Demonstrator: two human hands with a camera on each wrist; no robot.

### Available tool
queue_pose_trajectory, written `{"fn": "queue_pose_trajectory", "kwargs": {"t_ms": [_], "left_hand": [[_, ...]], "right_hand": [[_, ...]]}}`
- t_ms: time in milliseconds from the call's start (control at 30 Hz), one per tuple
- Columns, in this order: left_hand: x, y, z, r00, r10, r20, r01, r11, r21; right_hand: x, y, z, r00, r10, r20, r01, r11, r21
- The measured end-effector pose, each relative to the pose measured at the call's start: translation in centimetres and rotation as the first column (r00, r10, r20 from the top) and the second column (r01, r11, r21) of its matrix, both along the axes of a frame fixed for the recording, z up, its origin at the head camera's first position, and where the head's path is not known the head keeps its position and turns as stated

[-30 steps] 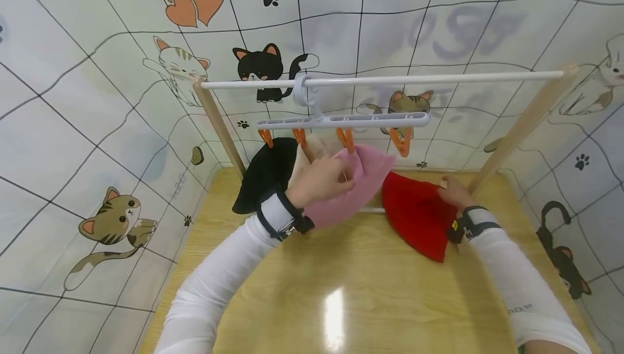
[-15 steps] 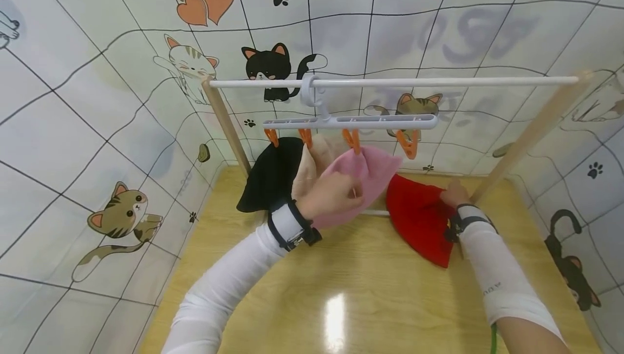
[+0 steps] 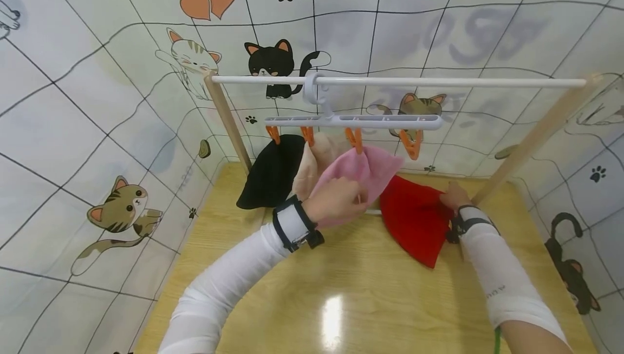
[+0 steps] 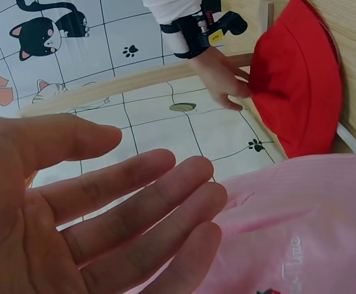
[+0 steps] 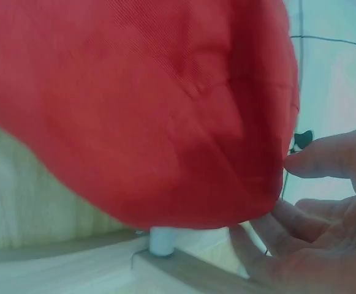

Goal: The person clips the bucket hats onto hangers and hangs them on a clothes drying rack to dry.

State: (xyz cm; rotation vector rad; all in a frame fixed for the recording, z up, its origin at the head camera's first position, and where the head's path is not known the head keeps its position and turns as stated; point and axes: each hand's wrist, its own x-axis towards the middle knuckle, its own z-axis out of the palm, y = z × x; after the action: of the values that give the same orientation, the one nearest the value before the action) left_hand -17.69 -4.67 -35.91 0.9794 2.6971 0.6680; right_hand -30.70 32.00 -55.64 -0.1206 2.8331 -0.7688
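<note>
In the head view my left hand [image 3: 339,201] is in front of the pink bucket hat [image 3: 380,169], which hangs from an orange clip [image 3: 354,139]. The left wrist view shows that hand's fingers [image 4: 165,202] loosely bent, with nothing in them, beside the pink fabric. My right hand [image 3: 455,197] pinches the crown end of a red bucket hat [image 3: 414,218], low near the rack's right leg. In the right wrist view the thumb is on one side of the red cloth and the other fingers are behind and below it.
A white hanger [image 3: 375,122] hangs from the rack's white bar [image 3: 439,82]. Its rightmost clip [image 3: 411,144] holds nothing. A black hat [image 3: 270,175] and a cream hat [image 3: 305,167] hang at left. The rack's wooden leg [image 3: 531,137] rises at right above the wooden table [image 3: 390,300].
My left hand has slid slightly right across the pink hat. The red hat's brim has swung a little left, while my right hand keeps its hold. The head view has shifted slightly.
</note>
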Motion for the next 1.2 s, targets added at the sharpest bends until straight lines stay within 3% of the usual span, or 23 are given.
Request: {"fn": "queue_pose_trajectory", "kwargs": {"t_ms": [333,633,867,1200], "left_hand": [[0.1,0.6,-0.5,0.999,-0.009,0.045,0.006,0.998,0.055],[0.0,1.0,-0.9,0.999,-0.019,0.038,0.017,0.998,0.066],[0.2,0.8,-0.9,0.998,-0.019,0.058,0.013,0.995,0.094],[0.3,0.5,-1.2,0.997,-0.032,0.069,0.025,0.995,0.096]], "right_hand": [[1.3,-1.0,3.1,0.999,-0.005,0.037,0.013,0.981,-0.193],[2.3,-0.4,3.7,0.989,-0.042,0.143,0.087,0.942,-0.325],[3.1,-1.3,4.5,0.987,0.087,0.139,-0.018,0.899,-0.438],[3.3,-2.2,5.4,0.977,0.146,0.153,-0.067,0.901,-0.428]]}}
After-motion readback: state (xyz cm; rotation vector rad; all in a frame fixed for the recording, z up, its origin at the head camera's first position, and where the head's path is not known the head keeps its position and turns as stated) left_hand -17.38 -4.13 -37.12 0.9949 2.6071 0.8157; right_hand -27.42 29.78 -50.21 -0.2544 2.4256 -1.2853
